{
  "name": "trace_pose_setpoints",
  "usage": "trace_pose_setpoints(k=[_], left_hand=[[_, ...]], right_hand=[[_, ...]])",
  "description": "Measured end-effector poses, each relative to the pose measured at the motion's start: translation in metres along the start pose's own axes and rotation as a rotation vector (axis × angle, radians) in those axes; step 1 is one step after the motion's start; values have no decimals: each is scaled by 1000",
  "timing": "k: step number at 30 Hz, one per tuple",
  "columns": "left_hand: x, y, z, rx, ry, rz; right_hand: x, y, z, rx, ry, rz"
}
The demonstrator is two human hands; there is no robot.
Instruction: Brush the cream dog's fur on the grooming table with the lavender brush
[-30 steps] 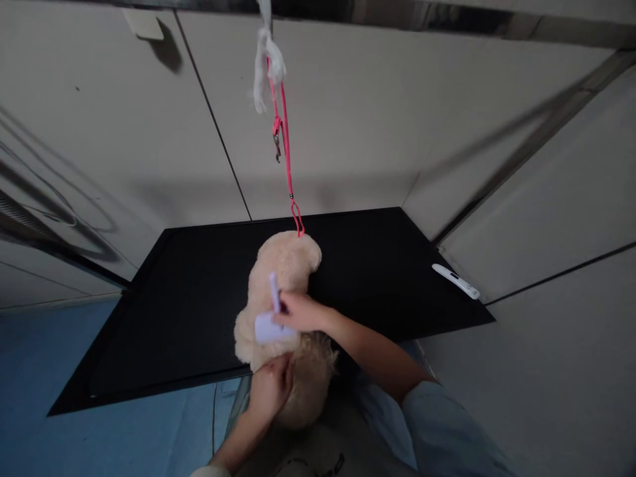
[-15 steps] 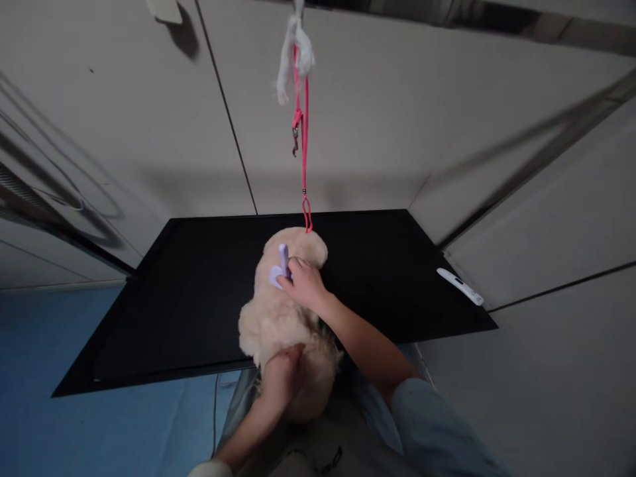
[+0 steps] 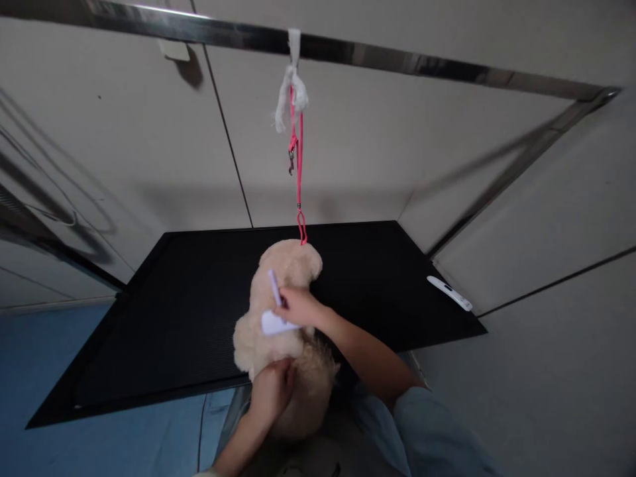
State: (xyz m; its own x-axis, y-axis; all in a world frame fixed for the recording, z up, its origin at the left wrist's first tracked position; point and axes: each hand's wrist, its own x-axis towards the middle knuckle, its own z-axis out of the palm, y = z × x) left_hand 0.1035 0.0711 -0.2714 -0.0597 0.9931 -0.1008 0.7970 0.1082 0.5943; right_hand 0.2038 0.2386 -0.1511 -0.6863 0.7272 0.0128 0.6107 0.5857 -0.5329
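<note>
A fluffy cream-coloured dog is on the black grooming table, its body stretching from the table's middle to its near edge. My right hand is closed around the handle of a lavender slicker brush, whose flat head lies against the fur of the back. Nearer to me, my left hand is closed, its curled fingers gripping fur beside a darker, shaggier patch. The fingertips are partly hidden. A pink grooming loop hangs down to the far end of the dog.
A metal bar crosses above the table, with white cloth tied on it holding the pink lead. White clippers lie at the table's right edge. A dark post stands at the left.
My right hand has drawn the brush toward me along the dog's back. My left hand keeps its grip on the fur. The view has tilted up, showing more of the metal bar.
</note>
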Motion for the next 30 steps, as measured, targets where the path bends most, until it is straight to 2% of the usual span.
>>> trace_pose_setpoints(k=[2,3,4,6,7,8,10,11,12,13,15,16,17,19,20,21,23,24,25,26,28,29,30], left_hand=[[-1,-4,0,10,-9,15],[-2,-6,1,8,-7,31],[-3,-8,2,-5,9,54],[-4,-12,6,-38,59,114],[-4,-14,8,-47,89,140],[-5,-15,10,-52,120,163],[-5,-17,12,-49,168,193],[-5,-17,13,-46,184,206],[-5,-17,13,-45,194,218],[-5,-16,12,-47,197,229],[-5,-15,10,-47,199,232],[-5,-14,9,-44,202,227],[-5,-13,8,-43,205,222],[-5,-12,7,-50,207,225],[-5,-12,6,-59,208,232],[-6,-13,6,-68,208,237],[-6,-14,6,-79,214,234],[-7,-15,7,-73,218,220],[-7,-16,7,-62,220,199],[-8,-18,7,-53,218,177],[-8,-25,6,-61,207,161],[-8,-30,4,-81,205,160],[-8,-37,2,-106,202,167]], right_hand=[[-3,1,0,-26,214,89],[-4,1,0,-27,251,83],[-5,1,1,-10,212,45],[-5,3,3,72,46,-23],[-3,5,3,111,10,-10],[-1,7,3,137,34,36],[3,12,1,121,220,170],[4,14,0,90,305,204],[5,14,1,62,333,192],[4,14,2,50,304,143],[2,12,6,81,163,50],[0,11,7,110,112,50],[-1,11,7,130,122,88],[-3,11,6,117,264,183],[-5,11,5,104,315,186],[-7,12,5,102,303,139],[-10,13,7,146,121,-10],[-11,14,8,181,34,-46],[-12,15,8,209,8,-33],[-12,18,9,222,56,19],[-11,24,9,206,243,129],[-10,28,10,192,292,136],[-10,31,11,197,281,110]])
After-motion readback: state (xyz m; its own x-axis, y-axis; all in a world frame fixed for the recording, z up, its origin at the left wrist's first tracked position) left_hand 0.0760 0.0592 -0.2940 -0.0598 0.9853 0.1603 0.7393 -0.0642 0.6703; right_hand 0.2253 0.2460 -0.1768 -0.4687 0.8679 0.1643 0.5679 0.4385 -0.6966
